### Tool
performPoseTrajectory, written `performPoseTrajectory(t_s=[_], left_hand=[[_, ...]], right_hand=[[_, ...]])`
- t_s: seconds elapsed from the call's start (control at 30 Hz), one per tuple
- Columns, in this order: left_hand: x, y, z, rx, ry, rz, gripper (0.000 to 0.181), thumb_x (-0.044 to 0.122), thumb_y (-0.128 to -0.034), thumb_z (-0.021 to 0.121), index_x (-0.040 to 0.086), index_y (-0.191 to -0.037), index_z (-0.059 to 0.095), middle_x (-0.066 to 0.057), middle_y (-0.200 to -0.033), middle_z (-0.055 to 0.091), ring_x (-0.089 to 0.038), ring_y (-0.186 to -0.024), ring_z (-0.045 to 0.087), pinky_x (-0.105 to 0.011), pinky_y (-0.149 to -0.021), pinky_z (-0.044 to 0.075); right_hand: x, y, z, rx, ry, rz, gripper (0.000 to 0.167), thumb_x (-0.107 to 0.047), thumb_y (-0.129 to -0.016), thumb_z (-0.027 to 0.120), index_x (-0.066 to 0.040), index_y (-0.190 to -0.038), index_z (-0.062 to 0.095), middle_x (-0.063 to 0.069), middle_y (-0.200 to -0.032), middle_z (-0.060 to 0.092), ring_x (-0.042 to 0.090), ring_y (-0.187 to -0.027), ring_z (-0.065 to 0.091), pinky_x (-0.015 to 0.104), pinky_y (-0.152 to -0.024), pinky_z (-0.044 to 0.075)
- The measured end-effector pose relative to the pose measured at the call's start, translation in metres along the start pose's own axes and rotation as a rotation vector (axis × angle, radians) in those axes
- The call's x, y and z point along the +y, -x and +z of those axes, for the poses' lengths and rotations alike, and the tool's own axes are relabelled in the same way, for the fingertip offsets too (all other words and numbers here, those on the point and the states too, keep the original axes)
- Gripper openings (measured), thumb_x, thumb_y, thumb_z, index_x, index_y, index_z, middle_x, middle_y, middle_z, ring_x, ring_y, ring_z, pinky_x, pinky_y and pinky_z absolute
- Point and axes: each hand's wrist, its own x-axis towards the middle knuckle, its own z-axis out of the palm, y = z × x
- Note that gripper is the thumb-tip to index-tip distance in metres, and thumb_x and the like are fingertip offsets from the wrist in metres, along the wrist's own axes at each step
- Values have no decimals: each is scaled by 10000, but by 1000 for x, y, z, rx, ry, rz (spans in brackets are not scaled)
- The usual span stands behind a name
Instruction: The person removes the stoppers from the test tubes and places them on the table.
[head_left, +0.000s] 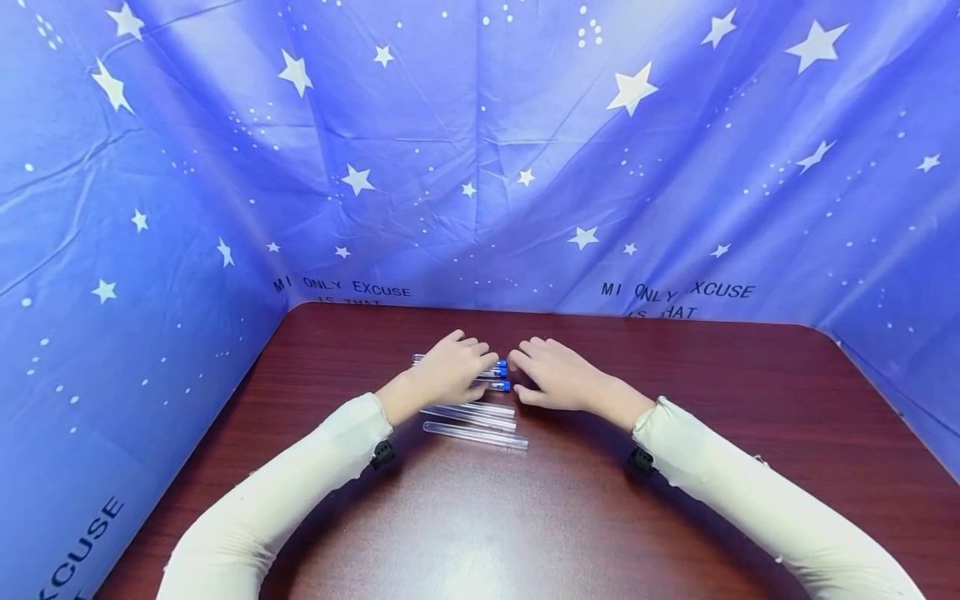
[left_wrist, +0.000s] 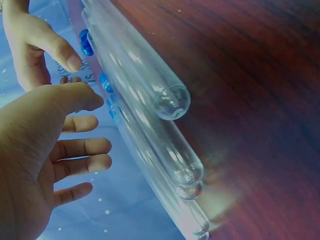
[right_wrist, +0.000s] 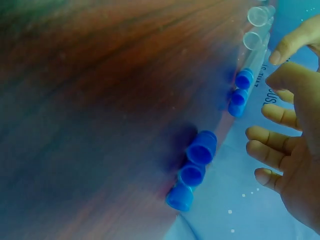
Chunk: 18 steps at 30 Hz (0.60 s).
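My left hand (head_left: 450, 369) hovers over three clear test tubes with blue caps (head_left: 501, 386), hiding their middles. Its fingers are spread and loosely bent, with nothing between them in the left wrist view. Nearer to me lie three uncapped test tubes (head_left: 476, 435), their rounded ends (left_wrist: 173, 102) pointing left and open mouths (right_wrist: 252, 40) right. My right hand (head_left: 558, 375) faces the left one across a small gap, its fingers apart and holding nothing. Close to it, three loose blue caps (right_wrist: 201, 148) stand in a row on the table; the hand hides them in the head view.
The dark red wooden table (head_left: 450, 517) reflects a bright light near its front. A blue curtain (head_left: 465, 150) with white stars hangs along the back and both sides. Small black wrist cameras (head_left: 383, 455) sit under the white sleeves (head_left: 300, 475).
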Motion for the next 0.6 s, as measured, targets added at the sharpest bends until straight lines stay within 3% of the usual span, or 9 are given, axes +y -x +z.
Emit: performPoseTrajectory(t_s=[0.17,0.6], left_hand=[[2,1,3,-47,10,-17,297,354,-871,711,140,-1073,670,-12,-1018,712,-201,-956,681,-391,-847,499],[5,0,5,-95,24,-39,265,347,-871,731,144,-1034,678,-6,-982,721,-194,-946,694,-388,-848,511]], right_hand=[[-3,-2,4,-24,0,8,229,-309,-895,684,-121,-989,596,-8,-890,559,205,-835,536,373,-743,454],[-8,-7,14,-34,3,6,201,-274,-888,703,-134,-921,563,-29,-833,534,179,-778,509,342,-710,431]])
